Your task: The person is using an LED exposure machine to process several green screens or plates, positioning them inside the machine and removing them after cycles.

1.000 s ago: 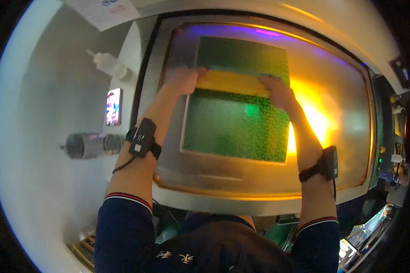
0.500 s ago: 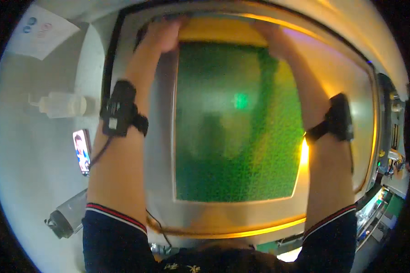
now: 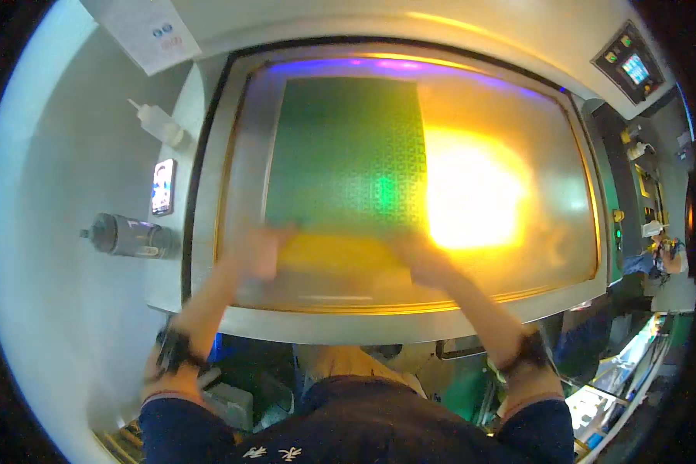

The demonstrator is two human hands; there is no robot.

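A green panel (image 3: 340, 147) with a fine repeating pattern lies flat on the framed glass surface (image 3: 510, 278) in front of me. Across its near edge runs a wide yellow strip (image 3: 336, 253), blurred by motion. My left hand (image 3: 261, 251) grips the strip's left end. At the other end is my right hand (image 3: 421, 259), fingers closed on it. Both hands are smeared, so single fingers do not show clearly. Part of the panel's near edge is hidden under the strip and hands.
Bright yellow glare (image 3: 475, 189) lies right of the panel. Along the left ledge are a squeeze bottle (image 3: 161, 125), a lit phone (image 3: 163, 187) and a grey drinking bottle (image 3: 135, 236). A control panel (image 3: 630, 63) is at the far right.
Both hands and the yellow strip have come from the panel's far edge to its near edge, toward me. My view has shifted, bringing the control panel into sight.
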